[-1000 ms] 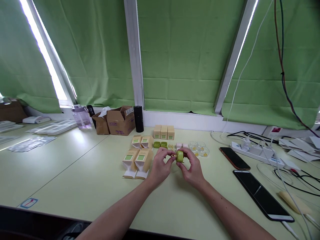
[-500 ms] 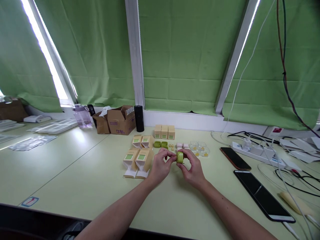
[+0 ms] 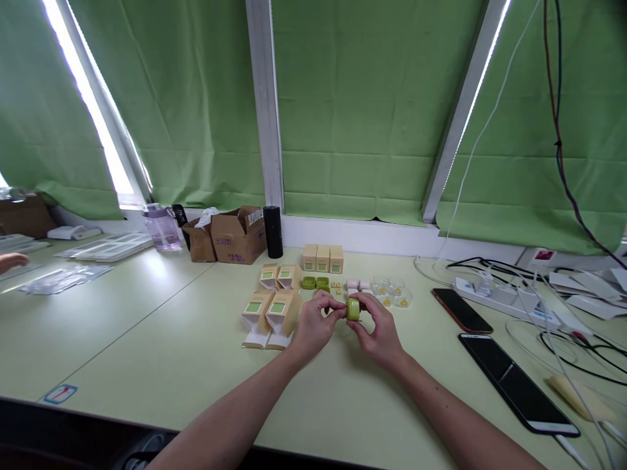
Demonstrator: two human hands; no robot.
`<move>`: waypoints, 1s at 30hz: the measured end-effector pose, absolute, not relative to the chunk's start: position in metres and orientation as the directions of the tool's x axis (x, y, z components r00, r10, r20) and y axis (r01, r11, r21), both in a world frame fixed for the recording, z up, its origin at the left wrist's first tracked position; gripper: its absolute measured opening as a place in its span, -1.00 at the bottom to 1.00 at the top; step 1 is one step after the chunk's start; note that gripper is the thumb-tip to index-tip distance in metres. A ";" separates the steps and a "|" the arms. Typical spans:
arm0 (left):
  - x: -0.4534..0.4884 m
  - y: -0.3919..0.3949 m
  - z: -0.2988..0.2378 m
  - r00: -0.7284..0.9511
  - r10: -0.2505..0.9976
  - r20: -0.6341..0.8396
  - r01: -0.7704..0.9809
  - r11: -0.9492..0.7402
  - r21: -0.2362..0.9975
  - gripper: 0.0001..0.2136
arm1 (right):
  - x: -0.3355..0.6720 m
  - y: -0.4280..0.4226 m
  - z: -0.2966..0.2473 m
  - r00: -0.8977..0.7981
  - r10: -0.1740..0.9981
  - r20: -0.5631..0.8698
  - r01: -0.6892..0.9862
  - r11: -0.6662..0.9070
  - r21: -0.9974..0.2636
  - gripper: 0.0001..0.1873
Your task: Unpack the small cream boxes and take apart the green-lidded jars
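Note:
Both my hands meet over the pale green table (image 3: 147,326) around a small green case (image 3: 353,309). My right hand (image 3: 377,329) wraps its fingers round the case. My left hand (image 3: 313,325) pinches at the case's left side. What is between the left fingertips is too small to make out. Just behind my hands lie two more green cases (image 3: 315,282), small white and yellow parts (image 3: 357,285) and clear plastic shells (image 3: 394,291). To the left lie tan cartons with green labels (image 3: 268,314), open at their near ends.
Three closed tan boxes (image 3: 322,258) stand at the back. Two brown cardboard boxes (image 3: 230,238), a black cylinder (image 3: 273,232) and a purple bottle (image 3: 160,228) stand by the window. Two phones (image 3: 514,382) and a power strip with cables (image 3: 504,297) lie right. Another person's hand (image 3: 10,261) shows far left.
My hands have stayed in place with the green case between them. A small tan part seen by the case earlier no longer shows. Another person's hand has come in at far left.

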State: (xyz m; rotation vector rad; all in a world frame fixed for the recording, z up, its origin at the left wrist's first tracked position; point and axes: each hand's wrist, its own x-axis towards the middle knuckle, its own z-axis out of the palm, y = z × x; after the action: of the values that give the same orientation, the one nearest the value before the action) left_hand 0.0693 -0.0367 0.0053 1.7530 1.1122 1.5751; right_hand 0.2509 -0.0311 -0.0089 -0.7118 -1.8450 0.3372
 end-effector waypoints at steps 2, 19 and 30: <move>0.070 -0.037 0.005 -0.016 0.844 0.536 0.223 -0.520 0.825 -0.95 | 0.251 -0.031 -0.009 -0.244 0.624 0.743 0.310 0.776 -0.550 -0.50; 0.068 -0.042 0.015 0.003 0.835 0.551 0.362 -0.515 0.777 -0.70 | 0.244 -0.028 -0.002 -0.204 0.814 0.544 -0.059 0.544 -0.837 -0.55; 0.069 -0.042 0.012 0.044 0.799 0.600 0.330 -0.579 0.746 -0.58 | 0.245 -0.032 0.002 -0.192 0.661 0.725 0.251 0.747 -0.615 -0.46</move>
State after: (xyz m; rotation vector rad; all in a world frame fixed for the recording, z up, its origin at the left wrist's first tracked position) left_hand 0.0685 -0.0417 0.0115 1.9216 1.1346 1.5518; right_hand 0.2454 -0.0317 0.0020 -0.7175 -1.7686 0.4336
